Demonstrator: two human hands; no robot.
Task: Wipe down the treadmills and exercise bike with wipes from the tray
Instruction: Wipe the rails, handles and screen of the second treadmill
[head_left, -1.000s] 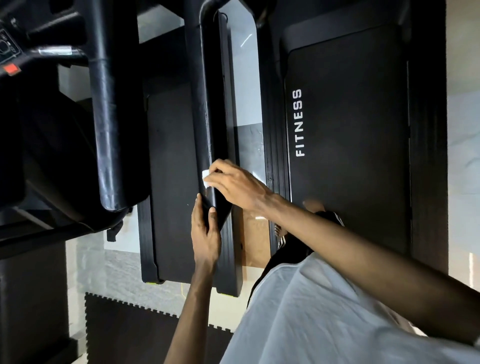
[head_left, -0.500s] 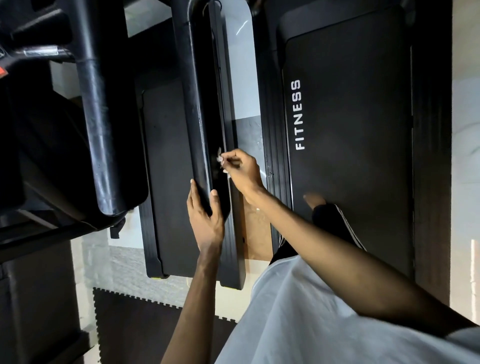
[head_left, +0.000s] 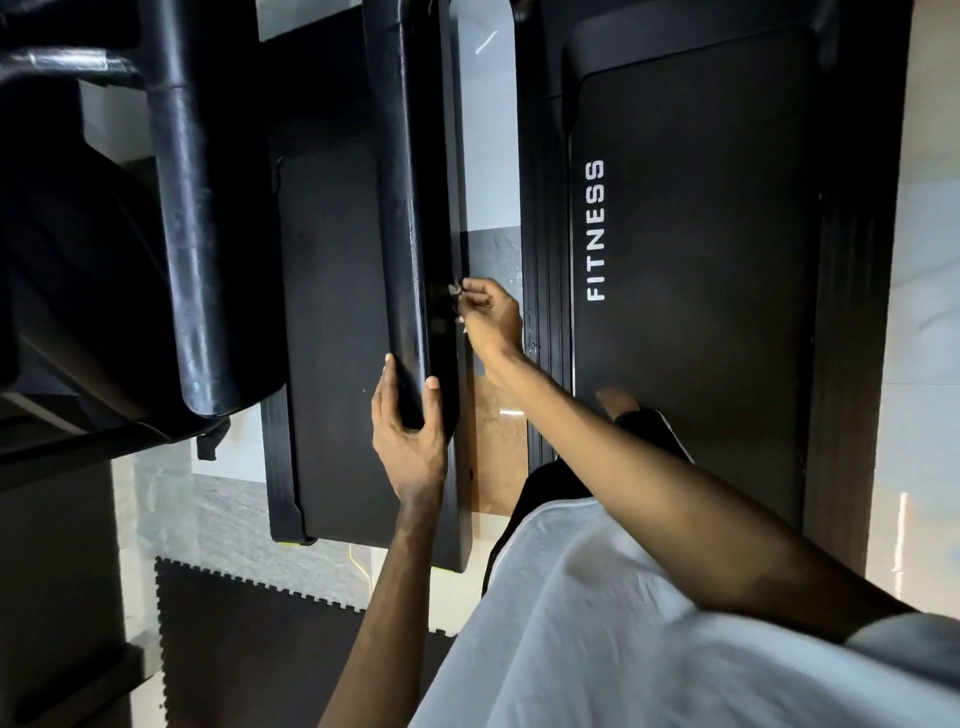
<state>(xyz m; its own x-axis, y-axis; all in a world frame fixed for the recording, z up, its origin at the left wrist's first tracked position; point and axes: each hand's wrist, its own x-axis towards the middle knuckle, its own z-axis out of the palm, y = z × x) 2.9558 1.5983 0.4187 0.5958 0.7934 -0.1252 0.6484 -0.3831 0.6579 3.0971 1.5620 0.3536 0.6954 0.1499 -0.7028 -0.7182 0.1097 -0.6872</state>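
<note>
I look down on two black treadmills side by side. The left treadmill's long black handrail (head_left: 410, 208) runs up the middle of the view. My left hand (head_left: 410, 441) grips the handrail's near end, thumb on one side and fingers on the other. My right hand (head_left: 491, 317) pinches a small white wipe (head_left: 456, 289) against the right side of the same handrail, a little farther along. Most of the wipe is hidden by my fingers. The right treadmill's belt (head_left: 701, 260) carries the word FITNESS.
A second thick black handrail (head_left: 184, 234) and the console frame fill the left. The left treadmill's belt (head_left: 332, 338) lies below the rails. A strip of pale floor (head_left: 491, 156) separates the machines. A dark puzzle mat (head_left: 249, 639) lies at lower left. My foot (head_left: 618, 400) stands on the right belt.
My right hand slid the wipe up along the handrail, away from my left hand, and moved round to the rail's right side. My left hand kept its grip on the rail end.
</note>
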